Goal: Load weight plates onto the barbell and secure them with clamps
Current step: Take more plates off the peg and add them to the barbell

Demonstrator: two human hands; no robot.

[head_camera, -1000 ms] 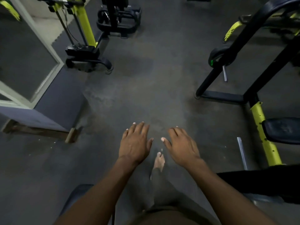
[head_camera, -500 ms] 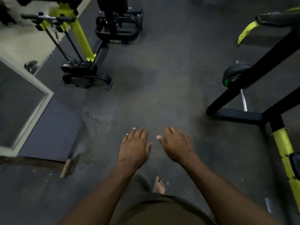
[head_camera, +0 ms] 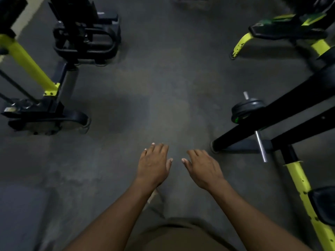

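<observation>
Both hands empty, palms down, fingers spread: left hand and right hand side by side over the floor. Weight plate sits on a bar far right.

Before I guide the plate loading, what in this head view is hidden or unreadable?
- Barbell: none identifiable; the steel peg is crossed by the black rack beam.
- Clamps: none visible.
- Weight plate: markings too dark.
- Upper-right bench: blurred, cut off by the edge.

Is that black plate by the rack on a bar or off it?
On: the black weight plate sits on a steel bar whose ends stick out on both sides. No clamp visible.
</observation>
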